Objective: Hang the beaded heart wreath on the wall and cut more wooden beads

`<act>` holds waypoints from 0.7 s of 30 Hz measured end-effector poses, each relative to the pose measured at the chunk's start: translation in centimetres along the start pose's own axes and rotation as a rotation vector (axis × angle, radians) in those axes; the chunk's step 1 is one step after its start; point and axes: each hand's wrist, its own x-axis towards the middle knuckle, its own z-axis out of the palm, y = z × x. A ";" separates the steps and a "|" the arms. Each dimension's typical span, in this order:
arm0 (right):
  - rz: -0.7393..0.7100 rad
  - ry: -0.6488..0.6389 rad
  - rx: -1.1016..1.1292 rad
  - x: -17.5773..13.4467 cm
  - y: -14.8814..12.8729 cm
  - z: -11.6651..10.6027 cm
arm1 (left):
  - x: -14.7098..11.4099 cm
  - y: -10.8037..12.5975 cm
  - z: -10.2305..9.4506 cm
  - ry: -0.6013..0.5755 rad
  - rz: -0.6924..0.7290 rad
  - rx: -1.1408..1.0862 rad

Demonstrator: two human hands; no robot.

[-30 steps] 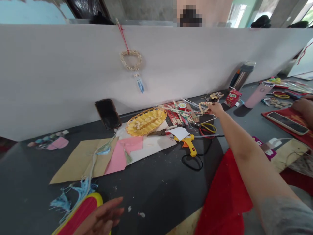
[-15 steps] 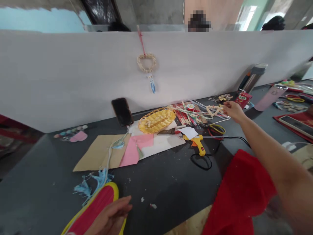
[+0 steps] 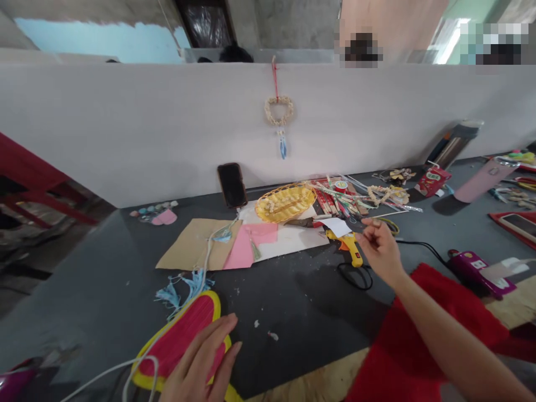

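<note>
My left hand (image 3: 205, 360) hovers or rests over a magenta pad with a yellow rim (image 3: 180, 329); its fingers are stretched, with the thumb apart. Whether it touches the pad I cannot tell. A white cord and blue tassels (image 3: 186, 290) lie beside the pad. My right hand (image 3: 381, 248) is just right of the yellow glue gun (image 3: 355, 254), fingers loosely bent, thumb apart, nothing visible in them. White paper (image 3: 336, 226) covers part of the glue gun. Behind it a cream heart-shaped ring (image 3: 379, 195) lies among straws and sticks.
A yellow woven basket (image 3: 287, 204) sits on white sheets beside pink paper (image 3: 238, 248) and brown card (image 3: 188, 245). A phone (image 3: 232, 184) leans on the white partition (image 3: 167, 123). Red cloth (image 3: 402, 329), a purple power strip (image 3: 481, 273) and a pink bottle (image 3: 483, 181) are on the right.
My right hand has drawn back from the heart-shaped ring toward the glue gun, leaving the ring on the pile. My left hand's fingers have spread over the pad. The view has swung left.
</note>
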 end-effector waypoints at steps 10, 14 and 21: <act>-0.096 -0.046 -0.175 -2.3 1.1 1.3 | 2.4 1.9 -0.2 0.388 0.344 0.145; -0.243 -0.034 -0.214 -1.9 1.6 0.6 | 5.6 1.9 -1.6 0.297 0.671 0.161; -0.300 0.031 -0.299 -1.5 2.3 0.4 | 7.1 1.3 1.2 0.334 0.683 0.105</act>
